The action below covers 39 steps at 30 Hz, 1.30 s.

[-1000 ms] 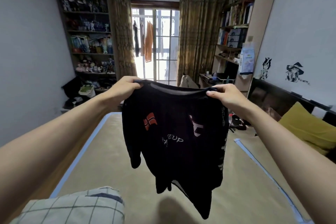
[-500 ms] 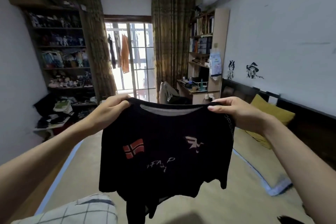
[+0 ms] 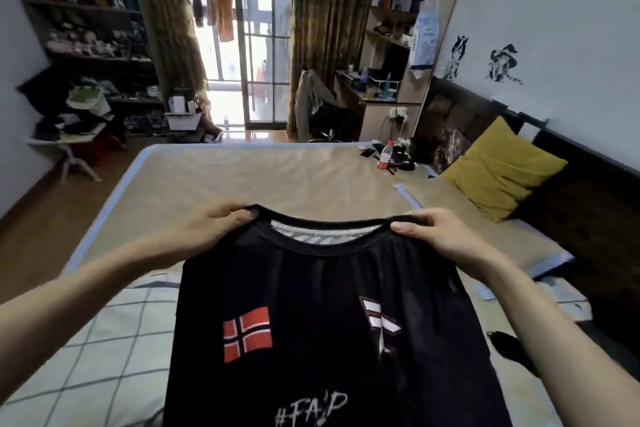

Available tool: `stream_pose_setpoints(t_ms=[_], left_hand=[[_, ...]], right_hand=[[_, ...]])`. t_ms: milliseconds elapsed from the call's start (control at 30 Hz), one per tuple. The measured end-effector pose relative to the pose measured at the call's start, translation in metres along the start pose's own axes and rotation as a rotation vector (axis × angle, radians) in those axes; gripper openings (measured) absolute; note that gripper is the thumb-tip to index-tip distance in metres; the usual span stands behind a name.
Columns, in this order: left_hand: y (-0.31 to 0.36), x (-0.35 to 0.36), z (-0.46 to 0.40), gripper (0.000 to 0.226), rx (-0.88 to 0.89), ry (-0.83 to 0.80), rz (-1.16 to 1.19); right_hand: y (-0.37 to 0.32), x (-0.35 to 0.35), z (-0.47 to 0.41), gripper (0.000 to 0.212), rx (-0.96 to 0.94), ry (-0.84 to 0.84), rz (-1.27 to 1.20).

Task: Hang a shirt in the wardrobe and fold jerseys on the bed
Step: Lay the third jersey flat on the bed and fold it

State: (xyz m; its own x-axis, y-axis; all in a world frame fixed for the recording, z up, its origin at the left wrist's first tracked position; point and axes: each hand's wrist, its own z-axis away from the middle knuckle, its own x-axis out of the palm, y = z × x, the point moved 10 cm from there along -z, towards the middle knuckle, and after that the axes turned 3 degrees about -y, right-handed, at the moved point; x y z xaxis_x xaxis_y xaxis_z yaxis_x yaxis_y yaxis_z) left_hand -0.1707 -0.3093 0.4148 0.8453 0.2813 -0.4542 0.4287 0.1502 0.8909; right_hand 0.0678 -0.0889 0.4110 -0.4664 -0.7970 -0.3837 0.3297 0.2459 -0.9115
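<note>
Matt black cloth jersey (image 3: 329, 322), woven tan mat on the bed (image 3: 277, 177), soft yellow cloth pillow (image 3: 502, 170) at right

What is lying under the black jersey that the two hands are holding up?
Under the black jersey, on its left side, a checked blanket shows, lying on the bed. The left hand and right hand grip its shoulders. Whatever lies directly behind the cloth is covered.

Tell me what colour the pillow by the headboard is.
Mustard yellow pillow, clearest in the head view.
</note>
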Motion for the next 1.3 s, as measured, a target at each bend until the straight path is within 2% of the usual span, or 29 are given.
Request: stream_pose_setpoints(t_ms=[67, 167, 300, 467, 633, 800, 867, 933, 1000, 1133, 1233, 1300], left_hand=[[-0.076, 0.024, -0.031, 0.030, -0.110, -0.042, -0.023], [-0.199, 0.058, -0.063, 0.027, -0.294, -0.066, -0.107], [-0.355, 0.098, -0.080, 0.023, -0.496, -0.024, -0.159], [-0.505, 0.140, -0.090, 0.027, -0.729, 0.003, -0.210], [-0.588, 0.144, -0.114, 0.018, -0.811, 0.178, -0.168], [-0.637, 0.129, -0.138, 0.032, -0.878, 0.312, -0.192], [-0.640, 0.117, -0.152, 0.038, -0.869, 0.350, -0.239], [-0.648, 0.102, -0.170, 0.042, -0.846, 0.373, -0.256], [-0.657, 0.084, -0.193, 0.045, -0.835, 0.374, -0.272], [-0.670, 0.059, -0.225, 0.061, -0.854, 0.298, -0.285], [-0.679, 0.059, -0.227, 0.065, -0.836, 0.286, -0.173], [-0.681, 0.061, -0.225, 0.065, -0.809, 0.287, -0.106]], right_hand=[[0.069, 0.026, -0.047, 0.016, 0.089, -0.001, 0.095], [0.193, 0.073, -0.114, 0.033, 0.229, -0.004, 0.106], [0.345, 0.143, -0.181, 0.026, 0.371, -0.048, 0.089], [0.455, 0.216, -0.244, 0.021, 0.435, -0.057, 0.145], [0.497, 0.257, -0.314, 0.013, 0.397, -0.134, 0.258], [0.528, 0.274, -0.377, 0.022, 0.467, -0.232, 0.421], [0.531, 0.270, -0.401, 0.025, 0.495, -0.224, 0.329], [0.532, 0.268, -0.432, 0.029, 0.480, -0.181, 0.293], [0.520, 0.263, -0.465, 0.032, 0.420, -0.126, 0.362], [0.500, 0.250, -0.524, 0.045, 0.320, 0.028, 0.408], [0.503, 0.251, -0.522, 0.050, 0.333, -0.030, 0.300], [0.502, 0.249, -0.502, 0.045, 0.408, -0.203, 0.175]])
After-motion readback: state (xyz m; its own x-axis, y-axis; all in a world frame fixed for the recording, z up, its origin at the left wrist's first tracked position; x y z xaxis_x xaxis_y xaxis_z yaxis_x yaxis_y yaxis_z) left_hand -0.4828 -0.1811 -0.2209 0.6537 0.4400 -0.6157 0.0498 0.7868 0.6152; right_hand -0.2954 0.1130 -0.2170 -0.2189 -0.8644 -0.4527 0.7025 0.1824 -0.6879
